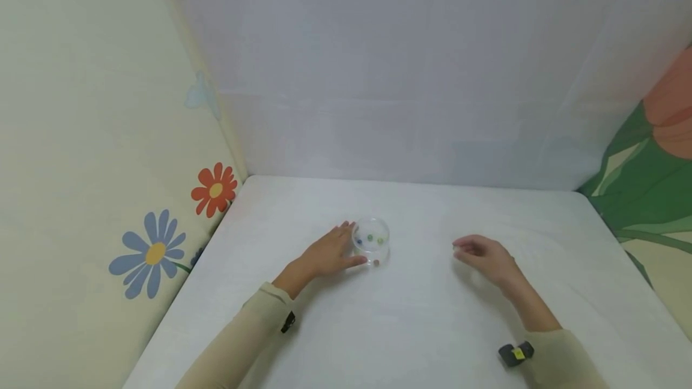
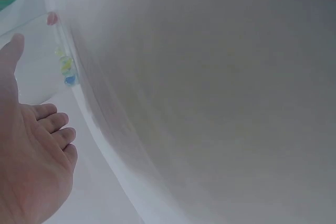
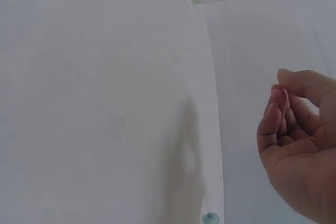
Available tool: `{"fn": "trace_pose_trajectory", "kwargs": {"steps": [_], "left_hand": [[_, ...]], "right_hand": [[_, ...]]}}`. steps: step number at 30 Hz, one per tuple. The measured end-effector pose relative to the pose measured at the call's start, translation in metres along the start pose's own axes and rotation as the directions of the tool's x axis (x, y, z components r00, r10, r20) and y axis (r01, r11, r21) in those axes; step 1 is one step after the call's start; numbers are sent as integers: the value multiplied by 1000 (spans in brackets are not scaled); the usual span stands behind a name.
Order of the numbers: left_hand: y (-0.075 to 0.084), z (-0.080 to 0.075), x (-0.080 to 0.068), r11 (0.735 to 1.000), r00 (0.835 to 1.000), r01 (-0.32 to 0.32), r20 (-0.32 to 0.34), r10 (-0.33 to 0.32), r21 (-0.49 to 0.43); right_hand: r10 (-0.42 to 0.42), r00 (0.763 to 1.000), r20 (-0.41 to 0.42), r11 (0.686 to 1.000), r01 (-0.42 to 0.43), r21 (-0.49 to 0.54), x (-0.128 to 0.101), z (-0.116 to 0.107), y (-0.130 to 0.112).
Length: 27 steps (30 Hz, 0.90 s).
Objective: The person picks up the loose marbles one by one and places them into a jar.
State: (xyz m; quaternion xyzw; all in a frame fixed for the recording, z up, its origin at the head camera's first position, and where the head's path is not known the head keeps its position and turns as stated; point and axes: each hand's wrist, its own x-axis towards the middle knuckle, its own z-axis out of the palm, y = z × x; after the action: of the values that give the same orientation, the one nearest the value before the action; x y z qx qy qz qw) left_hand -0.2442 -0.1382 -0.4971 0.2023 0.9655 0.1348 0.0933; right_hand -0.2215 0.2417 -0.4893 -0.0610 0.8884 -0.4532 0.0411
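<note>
My left hand [image 1: 330, 252] rests with relaxed fingers against the clear cup [image 1: 371, 241], mid-tabletop toward the far edge, with small beads [image 1: 370, 237] inside. My right hand [image 1: 485, 256] hovers well apart, fingers loosely curled, holding nothing I can see.

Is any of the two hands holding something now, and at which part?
The left hand touches the clear cup at its side with straight fingers. The right hand holds nothing visible.
</note>
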Motion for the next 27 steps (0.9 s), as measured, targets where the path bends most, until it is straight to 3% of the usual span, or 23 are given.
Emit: {"fn": "trace_pose_trajectory", "kwargs": {"steps": [11, 27], "left_hand": [[-2, 1, 0, 999, 999, -30, -14, 30, 22], [1, -5, -3, 999, 1000, -13, 12, 12, 33]], "right_hand": [[-56, 997, 45, 997, 53, 51, 9, 16, -12], [-83, 993, 81, 994, 77, 76, 24, 39, -35]]}}
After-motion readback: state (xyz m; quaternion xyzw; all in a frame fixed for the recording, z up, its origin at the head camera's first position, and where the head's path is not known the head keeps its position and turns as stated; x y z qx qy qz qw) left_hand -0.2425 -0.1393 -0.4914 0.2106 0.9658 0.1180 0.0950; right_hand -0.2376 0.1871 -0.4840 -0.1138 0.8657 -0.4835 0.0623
